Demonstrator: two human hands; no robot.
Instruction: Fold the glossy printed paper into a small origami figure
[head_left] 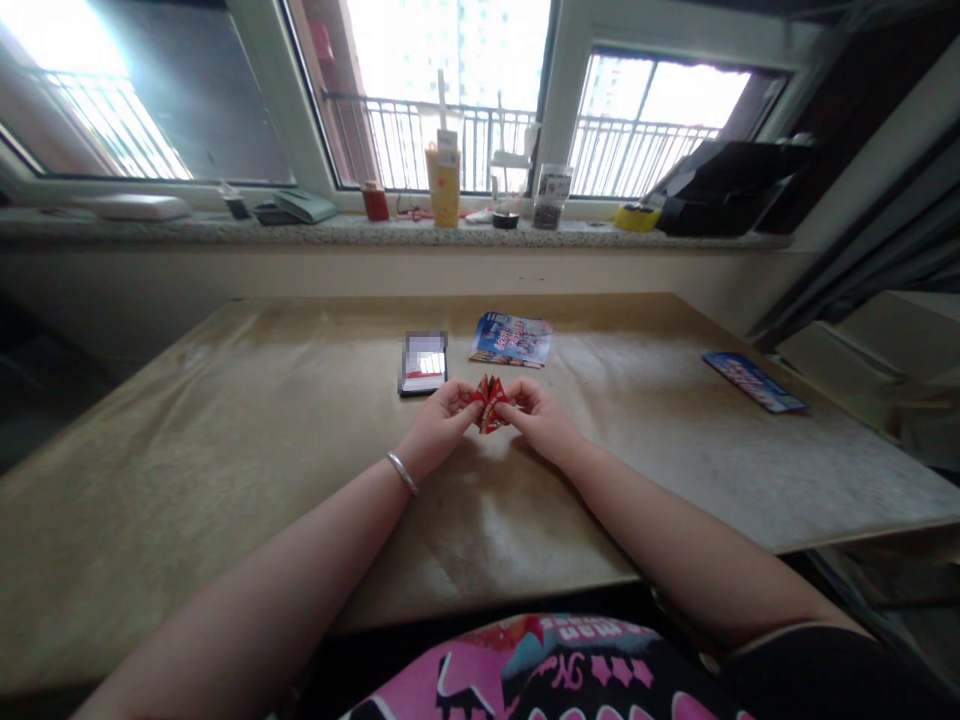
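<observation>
A small folded piece of red printed paper (490, 402) is held just above the brown table (225, 450), between both hands. My left hand (441, 425), with a silver bangle on its wrist, pinches the paper's left side. My right hand (538, 418) pinches its right side. Fingers of both hands are closed on the paper. Just beyond the hands lie a phone (424, 364) with a lit screen and a blue printed sheet (511, 339).
Another blue printed strip (754, 381) lies at the table's right. Behind the table, a stone windowsill (187, 230) carries a yellow bottle (444, 185), a red cup (375, 202), a jar (553, 196), a yellow tape roll (636, 216) and a black device (724, 190).
</observation>
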